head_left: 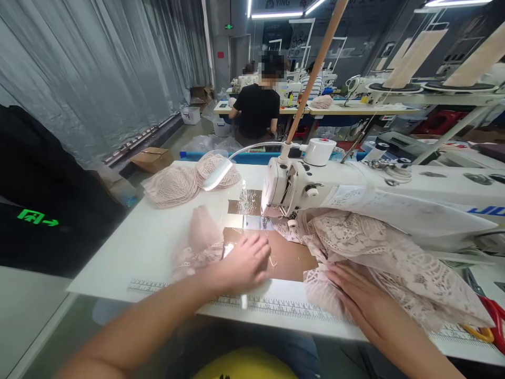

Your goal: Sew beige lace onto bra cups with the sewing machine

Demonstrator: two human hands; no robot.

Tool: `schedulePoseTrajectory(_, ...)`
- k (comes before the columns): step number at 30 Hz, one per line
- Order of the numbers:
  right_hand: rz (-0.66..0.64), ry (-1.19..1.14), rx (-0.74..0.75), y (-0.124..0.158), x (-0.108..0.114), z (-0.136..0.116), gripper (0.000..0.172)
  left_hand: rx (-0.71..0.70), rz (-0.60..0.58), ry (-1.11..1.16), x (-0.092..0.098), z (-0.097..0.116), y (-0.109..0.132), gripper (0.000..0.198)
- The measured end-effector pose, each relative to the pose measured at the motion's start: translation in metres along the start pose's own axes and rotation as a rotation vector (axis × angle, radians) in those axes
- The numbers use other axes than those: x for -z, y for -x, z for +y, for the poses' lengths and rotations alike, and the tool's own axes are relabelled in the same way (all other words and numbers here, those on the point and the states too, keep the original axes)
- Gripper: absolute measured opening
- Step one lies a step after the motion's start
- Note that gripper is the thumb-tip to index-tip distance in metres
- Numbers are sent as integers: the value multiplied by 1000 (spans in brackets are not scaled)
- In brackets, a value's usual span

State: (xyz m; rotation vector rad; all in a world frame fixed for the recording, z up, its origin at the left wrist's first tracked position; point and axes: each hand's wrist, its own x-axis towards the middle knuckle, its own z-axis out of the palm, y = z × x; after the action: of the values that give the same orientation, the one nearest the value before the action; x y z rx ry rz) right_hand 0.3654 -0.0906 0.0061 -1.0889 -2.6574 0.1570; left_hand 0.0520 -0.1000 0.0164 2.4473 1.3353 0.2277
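My left hand point(246, 263) is over the brown plate point(292, 255) in front of the sewing machine point(292, 184). It is slightly blurred, with loosely bent fingers, thumb apart and nothing visible in it. Just left of it, a blurred pale pink lace cup piece point(205, 234) is on the white table. My right hand point(355, 289) rests palm down, fingers stretched, on a heap of pale pink lace fabric point(355, 231). That lace bunches beside the needle area and runs off to the right. Loose thread point(273, 262) lies on the plate.
Stacked lace cups point(173, 184) sit at the table's back left, under a bent lamp point(218, 175). A printed ruler point(276, 307) follows the front edge. Red-handled scissors point(493, 321) lie at far right. Ahead, a person in black point(258, 110) sits at another sewing table.
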Motion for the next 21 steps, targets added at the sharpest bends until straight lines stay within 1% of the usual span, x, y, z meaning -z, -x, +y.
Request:
schedulePoseTrajectory(3,-5,-101,5,-18,9,-24,42,-290,-114,149,4,20,20,48)
schedulePoseTrajectory(4,-17,-124,17,-29,9,-30,42,-364,-131,211,7,25,22,43)
schedulePoseTrajectory(5,-42,-142,26,-41,8,-35,41,-403,-128,265,10,28,21,39)
schedulePoseTrajectory(6,-67,-156,20,-56,5,-38,42,-399,-100,301,12,29,16,37)
schedulePoseTrajectory(7,-92,-164,8,-70,0,-39,42,-354,-50,307,14,28,10,37)
schedulePoseTrajectory(8,-93,-164,-20,-85,-5,-37,41,-280,14,280,15,25,2,37)
schedulePoseTrajectory(10,-49,-152,-89,-112,-13,-27,42,-111,116,156,13,16,-15,40)
schedulePoseTrajectory(12,-28,-147,-98,-130,-18,-16,45,-2,133,36,7,7,-25,50)
schedulePoseTrajectory(13,-23,-146,-99,-134,-19,-12,46,15,111,8,4,5,-27,57)
schedulePoseTrajectory(14,-23,-145,-99,-134,-19,-9,45,-1,78,7,1,4,-25,62)
schedulePoseTrajectory(15,-27,-139,-103,-131,-17,-9,44,-47,38,29,-1,4,-21,63)
schedulePoseTrajectory(17,-59,-125,-102,-116,-14,-16,41,-226,-71,142,0,10,-5,56)
schedulePoseTrajectory(19,-128,-122,-61,-92,-11,-29,44,-422,-219,330,7,17,16,43)
schedulePoseTrajectory(20,-161,-151,0,-80,-10,-35,46,-464,-275,433,14,18,27,39)
schedulePoseTrajectory(21,-170,-182,55,-67,-10,-39,48,-434,-284,517,21,17,37,36)
